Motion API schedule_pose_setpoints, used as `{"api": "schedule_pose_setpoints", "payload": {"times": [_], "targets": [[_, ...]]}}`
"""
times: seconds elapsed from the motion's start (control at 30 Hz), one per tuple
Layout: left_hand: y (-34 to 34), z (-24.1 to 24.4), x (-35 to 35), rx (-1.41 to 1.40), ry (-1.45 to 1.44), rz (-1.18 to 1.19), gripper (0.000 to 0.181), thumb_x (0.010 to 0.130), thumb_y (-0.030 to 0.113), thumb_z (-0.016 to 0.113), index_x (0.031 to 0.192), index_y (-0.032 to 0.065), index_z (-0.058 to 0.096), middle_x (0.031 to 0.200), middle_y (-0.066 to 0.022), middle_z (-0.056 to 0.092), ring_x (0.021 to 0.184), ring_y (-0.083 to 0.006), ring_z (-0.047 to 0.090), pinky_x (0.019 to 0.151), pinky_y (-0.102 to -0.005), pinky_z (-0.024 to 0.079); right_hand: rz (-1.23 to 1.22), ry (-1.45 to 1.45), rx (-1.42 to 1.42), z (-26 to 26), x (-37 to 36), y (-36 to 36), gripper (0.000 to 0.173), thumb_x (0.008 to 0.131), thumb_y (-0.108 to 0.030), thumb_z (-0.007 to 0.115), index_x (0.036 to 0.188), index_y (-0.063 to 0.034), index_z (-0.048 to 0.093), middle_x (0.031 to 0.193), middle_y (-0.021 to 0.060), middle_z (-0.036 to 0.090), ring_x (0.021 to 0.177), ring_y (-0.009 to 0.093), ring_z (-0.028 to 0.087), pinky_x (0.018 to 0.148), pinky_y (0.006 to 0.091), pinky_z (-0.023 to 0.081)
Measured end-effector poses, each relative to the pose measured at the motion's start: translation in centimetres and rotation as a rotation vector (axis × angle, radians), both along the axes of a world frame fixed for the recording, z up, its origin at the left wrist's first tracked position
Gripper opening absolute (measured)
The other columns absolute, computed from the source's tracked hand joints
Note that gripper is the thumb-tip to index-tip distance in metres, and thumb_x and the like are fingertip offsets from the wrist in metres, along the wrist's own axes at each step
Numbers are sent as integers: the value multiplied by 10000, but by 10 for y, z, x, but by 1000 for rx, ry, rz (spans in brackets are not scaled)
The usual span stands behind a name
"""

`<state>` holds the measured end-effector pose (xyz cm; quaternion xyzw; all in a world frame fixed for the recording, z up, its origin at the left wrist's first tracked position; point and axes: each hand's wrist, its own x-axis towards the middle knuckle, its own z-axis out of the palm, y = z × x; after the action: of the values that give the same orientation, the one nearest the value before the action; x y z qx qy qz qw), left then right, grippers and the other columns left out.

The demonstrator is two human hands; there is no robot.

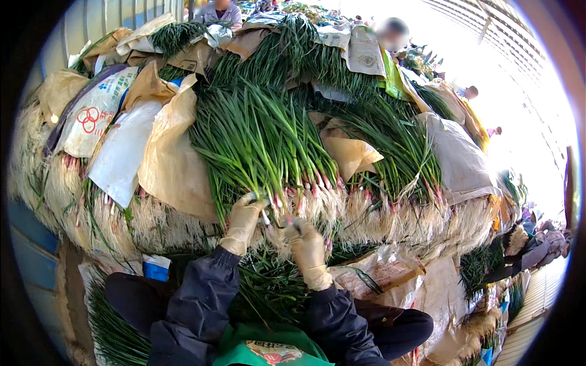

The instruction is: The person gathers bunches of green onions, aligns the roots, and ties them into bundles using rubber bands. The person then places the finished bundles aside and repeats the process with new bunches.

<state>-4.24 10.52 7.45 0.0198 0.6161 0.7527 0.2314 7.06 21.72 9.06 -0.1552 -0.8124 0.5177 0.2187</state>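
Before me lies a long heap of green garlic plants [265, 137], leaves pointing away and pale roots towards me. My left hand [242, 224], in a cream rubber glove, has its fingers closed around the lower stems of a few plants at the near edge of the heap. Just right of it, my right hand [304, 247], gloved alike, is bent near a reddish stem base and hanging roots; something small and dark shows at its fingertips, too unclear to name. More loose green leaves [270, 283] lie below my hands, over my lap.
Brown paper sheets [174, 169] and a white printed sack [96, 114] cover parts of the heap. Crumpled plastic sacking [380, 270] lies at my right knee. Several people are beyond the heap and at the right. A corrugated metal wall [82, 32] stands at the left.
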Motion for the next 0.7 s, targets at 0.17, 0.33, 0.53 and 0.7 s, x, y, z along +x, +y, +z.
{"api": "schedule_pose_setpoints", "payload": {"times": [0.17, 0.33, 0.53, 0.7], "targets": [[-35, 5, 33, 232, -232, -140, 291, 849, 53, 518, 1136, 10, 532, 1058, -117, 597, 836, -173, 589, 719, -315, 514, -200, 355, 259, 52, 4, 103, 257, 917, -113, 404, 1081, -23, 580, 1056, 78, 608, 812, 141, 596, 616, 218, 484], [-50, -40, 54, 334, -219, -32, 266, 859, 34, 493, 1121, -16, 507, 1017, -109, 595, 824, -182, 576, 636, -321, 493, -603, 470, 236, 108, 29, 275, 291, 923, -169, 444, 1178, -46, 514, 926, 65, 638, 636, 55, 558, 477, 183, 407], [-77, -78, 85, 220, -322, 83, 175, 874, 38, 474, 1036, -4, 524, 951, -81, 579, 807, -179, 577, 605, -304, 466, -577, -249, 1197, 56, 58, 243, 393, 943, -229, 387, 1269, -8, 384, 1036, 137, 564, 699, 124, 557, 526, 202, 470], [-87, -66, 118, 125, -372, 44, 200, 887, 104, 507, 1050, -6, 543, 867, -72, 621, 678, -135, 553, 594, -263, 451, 781, -728, 32, -18, 58, 5, 638, 889, -400, 475, 1349, -5, 275, 1241, 168, 490, 1177, 220, 438, 999, 268, 315]]}}
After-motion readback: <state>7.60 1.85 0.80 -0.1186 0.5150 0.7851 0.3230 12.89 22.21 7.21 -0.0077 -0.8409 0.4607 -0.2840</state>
